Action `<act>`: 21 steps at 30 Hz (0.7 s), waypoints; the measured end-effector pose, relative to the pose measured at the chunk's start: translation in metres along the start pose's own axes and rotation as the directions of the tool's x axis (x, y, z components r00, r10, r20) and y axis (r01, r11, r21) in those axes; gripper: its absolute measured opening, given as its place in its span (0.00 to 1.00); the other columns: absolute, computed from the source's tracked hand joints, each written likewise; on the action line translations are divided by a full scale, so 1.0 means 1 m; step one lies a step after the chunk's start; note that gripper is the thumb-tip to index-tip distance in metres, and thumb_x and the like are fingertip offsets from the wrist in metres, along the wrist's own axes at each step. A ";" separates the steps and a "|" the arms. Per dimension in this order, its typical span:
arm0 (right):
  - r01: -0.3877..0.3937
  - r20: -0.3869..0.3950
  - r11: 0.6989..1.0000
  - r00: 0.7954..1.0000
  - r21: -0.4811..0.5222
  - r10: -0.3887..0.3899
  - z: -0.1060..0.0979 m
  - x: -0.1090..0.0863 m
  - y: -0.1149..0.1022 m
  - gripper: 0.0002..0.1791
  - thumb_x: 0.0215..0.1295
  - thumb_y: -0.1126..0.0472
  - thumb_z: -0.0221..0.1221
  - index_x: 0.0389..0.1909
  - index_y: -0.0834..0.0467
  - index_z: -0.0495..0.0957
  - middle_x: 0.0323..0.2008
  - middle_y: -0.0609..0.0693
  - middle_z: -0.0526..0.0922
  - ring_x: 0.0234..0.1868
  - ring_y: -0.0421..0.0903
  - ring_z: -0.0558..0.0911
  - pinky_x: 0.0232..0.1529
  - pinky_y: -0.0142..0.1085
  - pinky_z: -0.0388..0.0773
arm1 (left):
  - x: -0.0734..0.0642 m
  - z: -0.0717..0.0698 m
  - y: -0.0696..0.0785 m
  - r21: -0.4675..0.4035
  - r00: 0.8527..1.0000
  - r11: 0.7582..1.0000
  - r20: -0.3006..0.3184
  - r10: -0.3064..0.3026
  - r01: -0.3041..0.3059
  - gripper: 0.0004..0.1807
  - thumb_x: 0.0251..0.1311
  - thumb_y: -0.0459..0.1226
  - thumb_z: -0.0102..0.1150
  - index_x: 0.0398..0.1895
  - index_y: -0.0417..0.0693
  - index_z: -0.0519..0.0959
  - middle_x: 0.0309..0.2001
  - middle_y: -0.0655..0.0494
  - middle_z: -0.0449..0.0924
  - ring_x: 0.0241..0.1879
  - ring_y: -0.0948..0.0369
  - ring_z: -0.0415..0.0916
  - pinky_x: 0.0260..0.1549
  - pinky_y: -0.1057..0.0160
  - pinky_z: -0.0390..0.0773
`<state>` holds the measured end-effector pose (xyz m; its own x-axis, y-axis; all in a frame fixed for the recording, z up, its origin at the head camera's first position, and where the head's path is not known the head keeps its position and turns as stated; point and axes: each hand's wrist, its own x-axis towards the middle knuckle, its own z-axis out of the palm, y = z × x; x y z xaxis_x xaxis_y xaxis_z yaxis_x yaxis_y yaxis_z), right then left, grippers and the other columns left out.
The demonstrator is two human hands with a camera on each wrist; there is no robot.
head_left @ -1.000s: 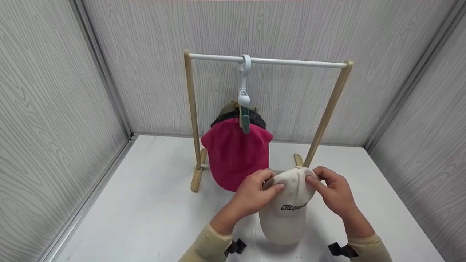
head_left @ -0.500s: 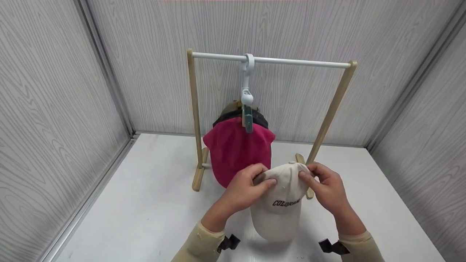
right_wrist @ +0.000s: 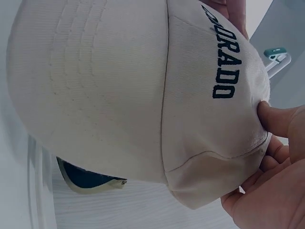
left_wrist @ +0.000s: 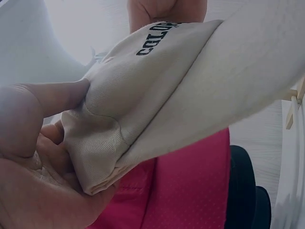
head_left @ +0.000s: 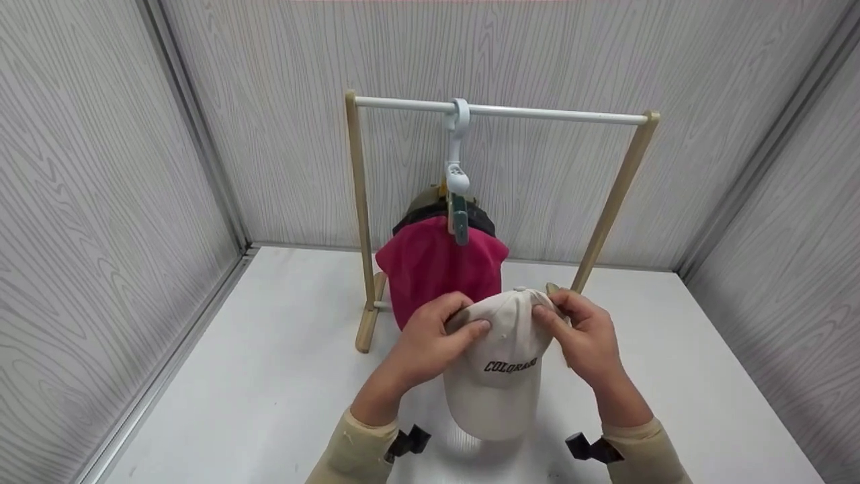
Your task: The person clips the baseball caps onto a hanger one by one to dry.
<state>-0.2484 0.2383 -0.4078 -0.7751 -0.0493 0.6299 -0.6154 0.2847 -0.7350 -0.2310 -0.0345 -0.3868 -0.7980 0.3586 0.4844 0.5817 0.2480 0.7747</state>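
Note:
A cream baseball cap [head_left: 494,396] with dark COLORADO lettering hangs brim down between my two hands. My left hand [head_left: 430,343] pinches the crown's left side, its thumb in front; the left wrist view shows the folded cap cloth [left_wrist: 124,105] between thumb and fingers. On the other side my right hand [head_left: 584,333] pinches the crown near the top button, thumb on the front. Behind the cream cap, a crimson cap [head_left: 437,262] hangs brim down from a green-tipped clip [head_left: 460,225]. The cream cap hides its lower right part.
A rack with a white bar [head_left: 551,114] and wooden legs [head_left: 359,202] stands on the white table [head_left: 269,376]. A white hook [head_left: 457,148] on the bar carries the clip. Dark and olive caps [head_left: 430,205] hang behind the crimson one. Grey wood-patterned walls surround the table.
Both hands have carried the cream cap to the left and slightly up, so it covers more of the crimson cap. Their grip stays the same. The view shifted slightly at first.

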 end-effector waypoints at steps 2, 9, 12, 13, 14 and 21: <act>-0.007 0.002 1.000 1.000 0.008 0.007 0.004 0.001 -0.002 0.03 0.71 0.75 0.70 0.40 0.66 0.86 0.37 0.48 0.86 0.38 0.42 0.81 0.39 0.30 0.80 | -0.001 -0.004 0.000 0.007 1.000 1.000 -0.008 -0.001 0.001 0.07 0.76 0.41 0.71 0.46 0.49 0.83 0.35 0.62 0.75 0.40 0.60 0.74 0.40 0.58 0.76; 0.009 0.006 0.999 1.000 0.041 -0.009 0.018 0.006 -0.007 0.03 0.72 0.74 0.70 0.40 0.65 0.87 0.37 0.49 0.86 0.38 0.42 0.80 0.37 0.30 0.79 | -0.006 -0.016 -0.001 0.025 0.999 1.000 -0.039 0.018 -0.017 0.08 0.75 0.40 0.72 0.47 0.47 0.84 0.38 0.60 0.79 0.42 0.59 0.76 0.43 0.58 0.79; 0.015 0.000 0.999 1.000 0.042 -0.015 0.023 0.008 -0.009 0.03 0.72 0.73 0.71 0.40 0.64 0.87 0.36 0.48 0.86 0.38 0.43 0.80 0.39 0.31 0.78 | -0.008 -0.020 -0.002 0.003 0.999 1.000 -0.044 0.022 -0.022 0.08 0.75 0.39 0.73 0.47 0.46 0.84 0.38 0.58 0.79 0.42 0.58 0.75 0.42 0.58 0.78; 0.018 -0.003 0.999 1.000 0.041 -0.018 0.025 0.009 -0.010 0.03 0.72 0.73 0.71 0.40 0.64 0.87 0.36 0.48 0.86 0.38 0.43 0.80 0.40 0.31 0.78 | -0.009 -0.021 -0.002 0.002 0.999 1.000 -0.045 0.022 -0.022 0.08 0.75 0.40 0.73 0.47 0.46 0.84 0.39 0.58 0.79 0.42 0.58 0.75 0.42 0.58 0.77; 0.021 -0.004 0.999 1.000 0.041 -0.021 0.027 0.009 -0.011 0.03 0.72 0.72 0.71 0.40 0.63 0.87 0.36 0.48 0.86 0.38 0.43 0.79 0.40 0.32 0.78 | -0.009 -0.023 -0.002 0.001 0.999 1.000 -0.048 0.021 -0.021 0.08 0.75 0.40 0.73 0.47 0.45 0.84 0.39 0.58 0.79 0.42 0.58 0.75 0.42 0.58 0.77; 0.043 0.001 0.998 0.999 0.052 -0.043 0.037 0.014 -0.019 0.03 0.72 0.72 0.71 0.39 0.62 0.88 0.33 0.48 0.85 0.37 0.43 0.78 0.40 0.32 0.76 | -0.013 -0.034 0.000 0.038 0.997 0.999 -0.080 0.023 -0.020 0.10 0.75 0.41 0.74 0.47 0.46 0.85 0.37 0.59 0.78 0.40 0.58 0.74 0.39 0.59 0.75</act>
<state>-0.2528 0.1965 -0.3943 -0.7481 -0.0623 0.6607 -0.6546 0.2323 -0.7194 -0.2260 -0.0698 -0.3791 -0.7943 0.2915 0.5331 0.6033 0.2748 0.7486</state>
